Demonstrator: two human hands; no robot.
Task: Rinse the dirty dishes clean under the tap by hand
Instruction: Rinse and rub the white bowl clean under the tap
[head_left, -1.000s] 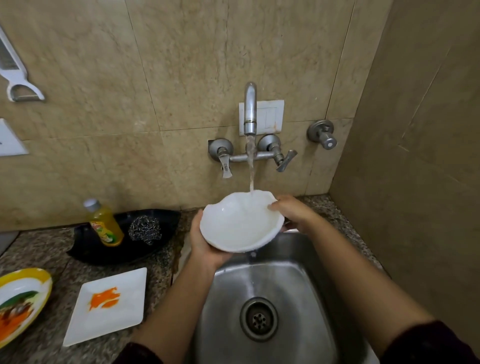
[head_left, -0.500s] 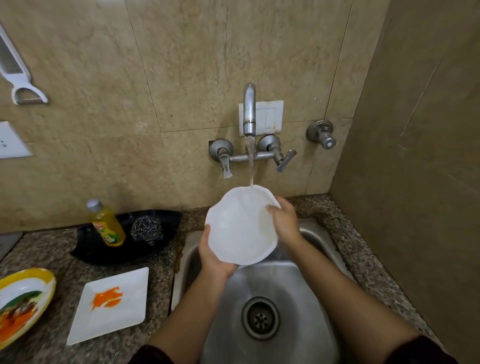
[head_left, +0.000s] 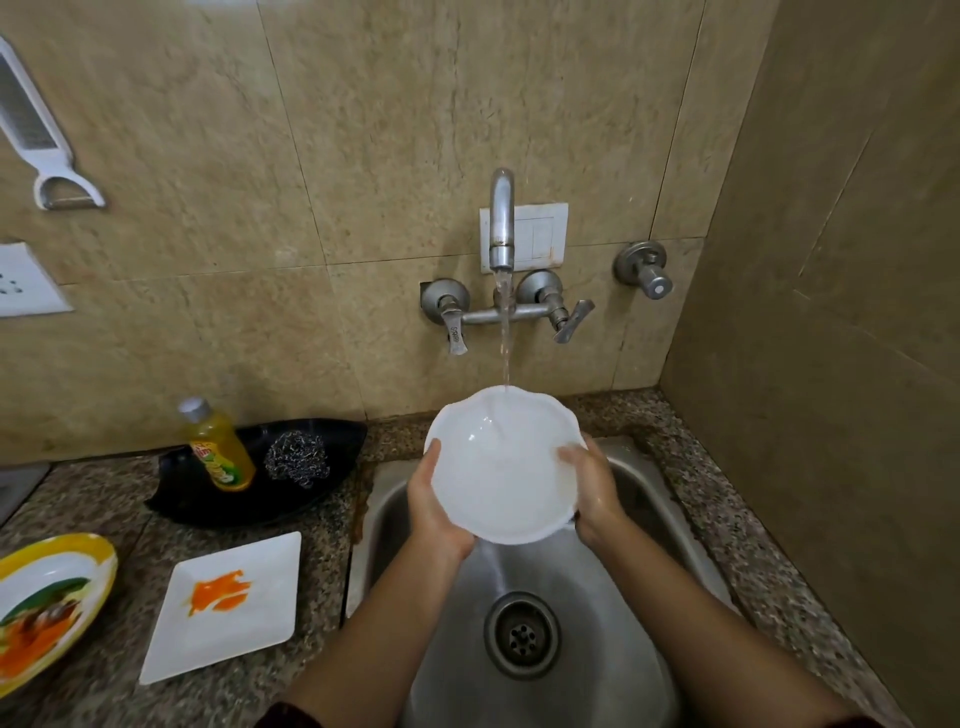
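Far left, a white peeler-grater (head_left: 36, 140) hangs on the tiled wall above a white socket plate (head_left: 26, 283). On the granite counter (head_left: 727, 509) below, a yellow-rimmed plate (head_left: 78, 561) carries orange and green food residue and is partly cut off by the frame edge. Beside it lies a white square plate (head_left: 260, 613) bearing an orange smear. Behind these, a black dish (head_left: 332, 452) holds a yellow detergent bottle (head_left: 221, 452), tilted, and a steel scourer (head_left: 297, 460).

Centre: the left hand (head_left: 434, 514) grips the left rim of a white scalloped bowl (head_left: 498, 488), thumb over the edge, fingers curled beneath and out of sight. The bowl is held above the steel sink (head_left: 395, 530), tilted toward the camera, its far rim directly under the tap (head_left: 502, 223). Water runs from the spout onto the bowl's upper interior. The interior appears clean, though the running water and glare make residue hard to judge.

The right hand (head_left: 595, 493) clasps the bowl's right rim, fingertips (head_left: 569, 454) resting inside the edge. The drain (head_left: 522, 634) sits below, between both forearms. Right of the tap, a separate valve knob (head_left: 644, 270) protrudes from the wall.
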